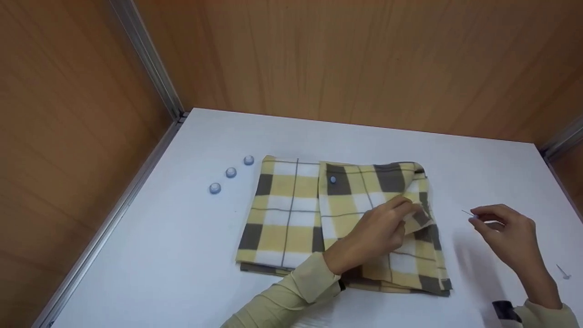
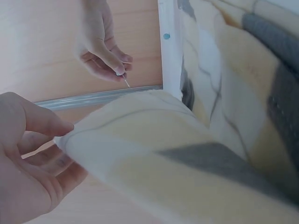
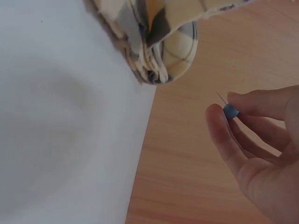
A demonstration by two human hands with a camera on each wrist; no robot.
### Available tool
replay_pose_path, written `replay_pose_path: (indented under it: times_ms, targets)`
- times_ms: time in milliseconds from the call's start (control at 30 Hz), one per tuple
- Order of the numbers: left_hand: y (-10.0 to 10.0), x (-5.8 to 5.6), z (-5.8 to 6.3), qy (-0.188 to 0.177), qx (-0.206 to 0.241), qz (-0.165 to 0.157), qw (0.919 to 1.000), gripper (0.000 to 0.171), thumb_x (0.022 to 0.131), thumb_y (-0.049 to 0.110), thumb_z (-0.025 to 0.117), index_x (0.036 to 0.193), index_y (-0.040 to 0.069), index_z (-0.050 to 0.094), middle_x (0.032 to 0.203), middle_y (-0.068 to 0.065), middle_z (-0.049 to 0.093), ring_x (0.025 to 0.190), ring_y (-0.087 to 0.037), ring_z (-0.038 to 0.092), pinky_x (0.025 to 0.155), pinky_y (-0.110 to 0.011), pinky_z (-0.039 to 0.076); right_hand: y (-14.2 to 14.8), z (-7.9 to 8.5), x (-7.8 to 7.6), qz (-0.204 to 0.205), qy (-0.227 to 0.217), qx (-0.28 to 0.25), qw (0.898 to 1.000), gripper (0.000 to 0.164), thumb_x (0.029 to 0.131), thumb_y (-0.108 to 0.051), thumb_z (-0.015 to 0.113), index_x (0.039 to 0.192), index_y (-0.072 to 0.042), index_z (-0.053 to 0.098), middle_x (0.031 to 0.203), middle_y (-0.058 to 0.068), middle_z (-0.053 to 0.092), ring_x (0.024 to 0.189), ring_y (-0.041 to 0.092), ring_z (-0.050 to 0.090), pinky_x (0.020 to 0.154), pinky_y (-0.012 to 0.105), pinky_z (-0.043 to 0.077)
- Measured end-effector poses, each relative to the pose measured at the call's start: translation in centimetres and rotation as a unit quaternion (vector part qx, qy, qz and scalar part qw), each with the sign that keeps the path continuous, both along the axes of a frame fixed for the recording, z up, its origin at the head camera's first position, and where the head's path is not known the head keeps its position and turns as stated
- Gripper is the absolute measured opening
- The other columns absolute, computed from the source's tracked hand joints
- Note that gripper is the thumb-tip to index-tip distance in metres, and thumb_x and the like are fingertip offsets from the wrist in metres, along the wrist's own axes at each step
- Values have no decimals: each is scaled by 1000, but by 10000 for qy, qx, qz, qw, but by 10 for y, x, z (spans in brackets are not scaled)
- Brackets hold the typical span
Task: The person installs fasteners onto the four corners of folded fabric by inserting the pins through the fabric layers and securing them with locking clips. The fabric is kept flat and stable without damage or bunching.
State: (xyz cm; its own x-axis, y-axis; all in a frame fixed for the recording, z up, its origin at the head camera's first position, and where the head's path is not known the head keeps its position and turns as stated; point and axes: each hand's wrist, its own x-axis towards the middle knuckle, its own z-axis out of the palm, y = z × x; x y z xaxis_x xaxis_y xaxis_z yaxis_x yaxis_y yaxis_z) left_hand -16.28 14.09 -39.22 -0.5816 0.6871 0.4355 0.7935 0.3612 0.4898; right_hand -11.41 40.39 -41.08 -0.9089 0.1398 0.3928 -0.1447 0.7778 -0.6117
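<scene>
Pinching a blue-headed pin [image 3: 231, 111] just right of a folded plaid cloth [image 1: 281, 196] on the white surface [image 1: 159, 250], a person's right hand [image 1: 514, 237] hovers while the left hand [image 1: 378, 228] grips a lifted corner of the cloth's top layer.

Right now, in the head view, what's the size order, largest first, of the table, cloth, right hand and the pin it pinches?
1. Table
2. Cloth
3. Right hand
4. Pin, partly hidden by the hand
</scene>
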Motion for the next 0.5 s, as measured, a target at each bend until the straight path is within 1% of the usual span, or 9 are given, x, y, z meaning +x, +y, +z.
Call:
replay_pose_path:
  times_ms: [100, 133, 200, 333, 367, 433, 500]
  targets:
    - [-4, -3, 2, -24, 167, 30, 9999, 42, 79, -7, 46, 116, 10, 54, 112, 3, 51, 91, 0, 48, 63, -5, 36, -11, 5, 1, 252, 235, -110, 9993, 20, 70, 5, 68, 88, -3, 65, 85, 6, 59, 74, -2, 56, 61, 6, 43]
    - [-6, -3, 2, -21, 205, 58, 9998, 42, 79, -7, 46, 116, 10, 54, 113, 3, 51, 91, 0, 48, 62, -6, 36, -14, 6, 2, 346, 270, -161, 9989, 21, 70, 6, 68, 89, -4, 65, 85, 6, 59, 74, 0, 56, 62, 7, 44]
    - [-8, -5, 3, 4, 262, 105, 9996, 42, 79, -7, 47, 117, 11, 54, 114, 2, 50, 90, 0, 48, 60, -5, 36, -28, 16, 5, 520, 305, -278, 9978, 22, 70, 8, 67, 89, -3, 64, 85, 7, 59, 75, 4, 57, 63, 9, 45]
    - [-12, -7, 4, 118, 347, 216, 9991, 44, 78, -7, 48, 118, 11, 53, 114, 2, 50, 88, 0, 48, 60, -5, 35, -50, 31, 11, 912, 334, -552, 9937, 26, 69, 13, 65, 91, 0, 64, 86, 13, 59, 76, 8, 58, 64, 13, 47]
    - [-13, -7, 4, 137, 376, 233, 9989, 44, 78, -7, 49, 119, 11, 52, 113, 2, 49, 90, 0, 48, 62, -5, 36, -54, 34, 11, 1017, 363, -609, 9923, 26, 69, 14, 65, 91, 1, 64, 86, 14, 59, 77, 9, 58, 64, 13, 47]
    - [-15, -8, 4, 165, 417, 298, 9986, 44, 79, -6, 49, 120, 11, 52, 114, 2, 49, 97, -1, 47, 69, -5, 37, -55, 30, 10, 1196, 397, -712, 9895, 28, 69, 14, 65, 93, 1, 64, 87, 15, 60, 78, 10, 58, 65, 14, 47]
    - [-16, -9, 4, 202, 437, 366, 9982, 44, 80, -4, 49, 121, 12, 51, 115, 2, 48, 103, -3, 46, 74, -7, 37, -57, 26, 8, 1283, 383, -787, 9879, 29, 69, 13, 65, 95, -1, 64, 88, 14, 60, 80, 10, 58, 66, 14, 47]
